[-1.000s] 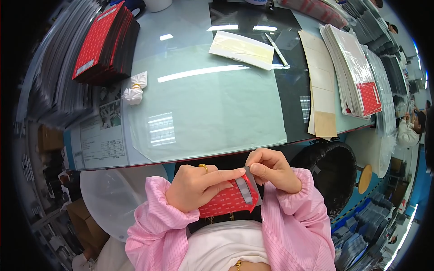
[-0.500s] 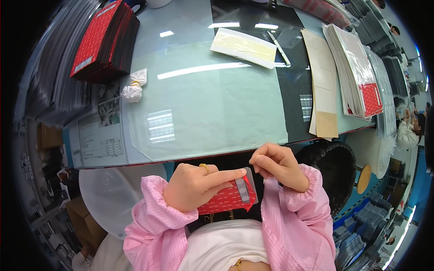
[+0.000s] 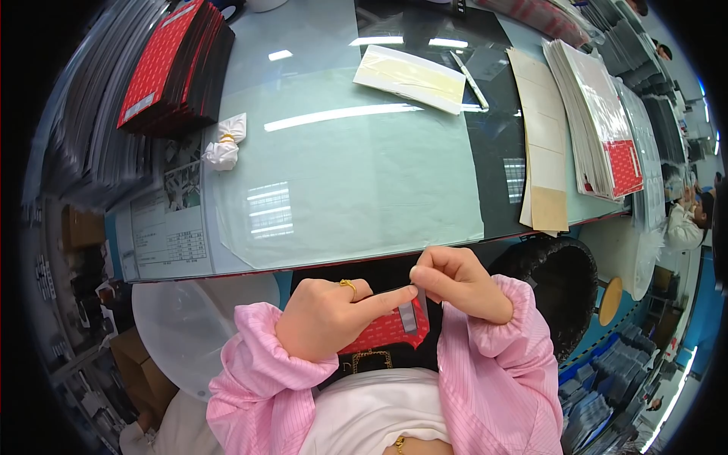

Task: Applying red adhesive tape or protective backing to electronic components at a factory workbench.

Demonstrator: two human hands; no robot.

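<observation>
In front of my body, below the table edge, I hold a thin flat panel [image 3: 390, 331] covered in red patterned film, with a grey strip along its right end. My left hand [image 3: 322, 311] grips it from the left, its index finger stretched across the top to the upper right corner. A gold ring is on that hand. At the same corner my right hand [image 3: 459, 284] has thumb and fingers pinched together, beside the left index fingertip. Whatever lies between the right fingertips is too small to make out. The left hand hides much of the panel.
On the glass-topped table [image 3: 364, 182], a stack of red-faced panels [image 3: 163, 68] and a tied white bundle [image 3: 225, 142] stand left. A pale yellow pad [image 3: 409, 80], a pen [image 3: 470, 80], cardboard strips [image 3: 540, 152] and stacked sheets [image 3: 595, 121] lie right. A black-lined bin [image 3: 557, 296] is below.
My right hand has moved left and slightly down to the panel's upper corner, its fingers now closed in a pinch. The panel has risen and tilted a little in my left hand.
</observation>
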